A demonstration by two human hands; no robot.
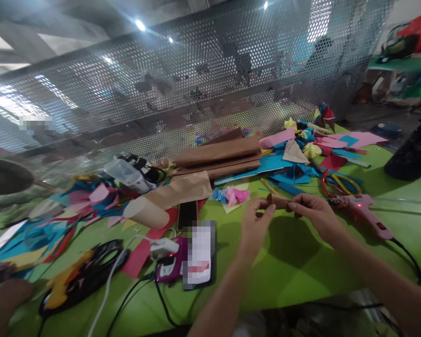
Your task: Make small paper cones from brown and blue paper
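Between my two hands is a small piece of brown paper, curled into a narrow roll above the green table. My left hand pinches its left end between thumb and fingers. The right end is gripped by my right hand, thumb on top. Just right of my right hand lies a pink glue gun with a lit red light. Scissors with red and yellow handles rest behind it. Blue and pink crumpled paper bits sit on a pale sheet beyond my left hand.
Folded brown paper and coloured scraps line the table's back, before a perforated metal screen. A phone, a purple power strip and cables lie left of me. Another person's hand is at far left. A dark bottle stands right.
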